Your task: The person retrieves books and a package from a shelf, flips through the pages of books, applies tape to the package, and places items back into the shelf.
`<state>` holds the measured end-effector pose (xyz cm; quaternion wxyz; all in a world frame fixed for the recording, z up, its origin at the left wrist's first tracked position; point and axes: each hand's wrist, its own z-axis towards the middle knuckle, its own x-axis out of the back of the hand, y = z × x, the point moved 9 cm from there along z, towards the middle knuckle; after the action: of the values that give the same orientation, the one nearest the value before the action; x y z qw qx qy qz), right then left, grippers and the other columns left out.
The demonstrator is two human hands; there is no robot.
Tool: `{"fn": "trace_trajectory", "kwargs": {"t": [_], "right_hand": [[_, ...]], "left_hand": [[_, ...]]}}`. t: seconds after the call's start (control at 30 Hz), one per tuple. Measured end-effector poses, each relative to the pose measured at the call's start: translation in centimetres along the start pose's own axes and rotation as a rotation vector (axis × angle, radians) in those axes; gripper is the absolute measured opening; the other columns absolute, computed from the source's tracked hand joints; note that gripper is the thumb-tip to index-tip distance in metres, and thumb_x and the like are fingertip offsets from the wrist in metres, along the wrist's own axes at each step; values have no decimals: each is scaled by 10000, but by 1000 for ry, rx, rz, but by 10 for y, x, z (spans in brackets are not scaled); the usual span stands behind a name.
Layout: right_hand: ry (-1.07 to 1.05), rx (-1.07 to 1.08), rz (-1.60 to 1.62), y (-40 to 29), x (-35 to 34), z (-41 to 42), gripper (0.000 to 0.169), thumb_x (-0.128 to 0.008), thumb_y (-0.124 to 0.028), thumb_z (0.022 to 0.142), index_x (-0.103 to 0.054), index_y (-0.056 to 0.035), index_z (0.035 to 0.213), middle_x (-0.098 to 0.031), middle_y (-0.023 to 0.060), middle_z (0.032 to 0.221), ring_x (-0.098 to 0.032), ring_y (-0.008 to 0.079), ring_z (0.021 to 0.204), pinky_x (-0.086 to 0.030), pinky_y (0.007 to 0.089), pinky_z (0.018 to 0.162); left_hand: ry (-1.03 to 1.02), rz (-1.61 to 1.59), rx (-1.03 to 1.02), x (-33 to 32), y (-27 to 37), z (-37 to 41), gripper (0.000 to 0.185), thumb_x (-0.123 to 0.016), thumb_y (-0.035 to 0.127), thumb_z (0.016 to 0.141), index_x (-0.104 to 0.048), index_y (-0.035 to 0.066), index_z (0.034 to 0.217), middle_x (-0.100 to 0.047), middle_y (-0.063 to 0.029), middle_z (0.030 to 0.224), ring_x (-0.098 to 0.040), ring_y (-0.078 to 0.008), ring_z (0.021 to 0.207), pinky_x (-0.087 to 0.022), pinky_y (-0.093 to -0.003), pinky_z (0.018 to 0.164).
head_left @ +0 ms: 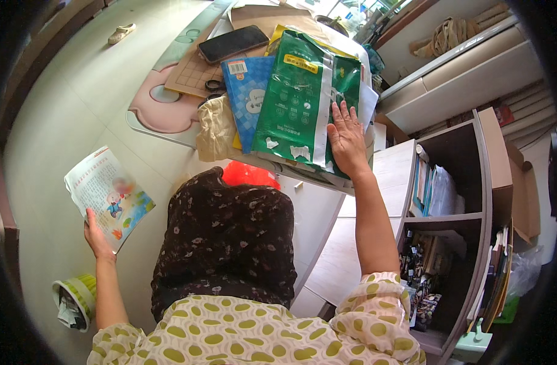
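Note:
My left hand (98, 237) grips the lower edge of an illustrated paper booklet (107, 191), held out over the floor on the left. Cartoon figures and printed text cover its visible page. My right hand (348, 137) rests flat, fingers together, on a green plastic paper package (292, 100) with a white strip and torn spots. Beneath the package's left side lies a blue checked booklet (246, 86). A crumpled tan paper bag (214, 127) sits beside it at the desk's near edge. Black scissors handles (213, 86) show left of the blue booklet.
A dark smartphone (233, 43) lies on a gridded board (187, 80) on the desk (144, 109). At right stands a shelf unit (447, 219) holding folders and boxes. A waste bin (75, 301) is at lower left. A red plastic bag (251, 174) shows under the desk; a clog (122, 33) lies on the floor.

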<state>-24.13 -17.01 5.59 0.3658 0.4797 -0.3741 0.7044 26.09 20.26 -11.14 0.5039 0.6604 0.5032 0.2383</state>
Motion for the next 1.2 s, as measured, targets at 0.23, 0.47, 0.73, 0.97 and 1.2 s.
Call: {"fn": "trace_trajectory", "kwargs": {"t": [0.23, 0.47, 0.73, 0.97, 1.2], "right_hand": [[111, 35, 72, -18, 20, 0, 401, -453, -331, 936, -502, -179, 1304, -458, 122, 1341, -381, 323, 1267, -231, 480, 1066], [149, 104, 77, -25, 29, -4, 309, -471, -280, 935, -620, -150, 1173, -525, 152, 1239, -454, 328, 1177, -330, 434, 1000], [166, 31, 170, -28, 45, -3, 355, -506, -313, 921, -583, -113, 1204, -515, 149, 1255, -401, 326, 1242, -310, 428, 1026], [-2, 128, -38, -50, 4, -15, 565, -388, -443, 940, -367, -94, 1384, -328, 109, 1449, -261, 303, 1355, -147, 453, 1105], [-37, 112, 22, -60, 16, -23, 488, -452, -364, 930, -462, -55, 1307, -422, 140, 1379, -291, 341, 1332, -178, 464, 1092]], "left_hand": [[-14, 23, -6, -2, -1, 3, 551, -491, 413, 928, -446, -12, 1275, -539, -106, 1223, -549, -215, 1058, -438, -329, 897], [-39, 42, -34, -10, 2, 1, 526, -488, 395, 934, -455, -13, 1266, -539, -103, 1222, -543, -208, 1062, -427, -324, 905], [-43, 39, -50, -6, 3, 2, 533, -496, 385, 930, -429, -12, 1279, -533, -110, 1215, -545, -207, 1044, -444, -323, 882], [53, 50, -112, -8, 27, -9, 549, -497, 392, 927, -419, -13, 1290, -501, -113, 1256, -525, -222, 1081, -431, -337, 908], [44, -13, -288, -29, 101, -16, 575, -500, 415, 919, -421, -22, 1286, -487, -115, 1265, -513, -220, 1094, -416, -342, 925]]}}
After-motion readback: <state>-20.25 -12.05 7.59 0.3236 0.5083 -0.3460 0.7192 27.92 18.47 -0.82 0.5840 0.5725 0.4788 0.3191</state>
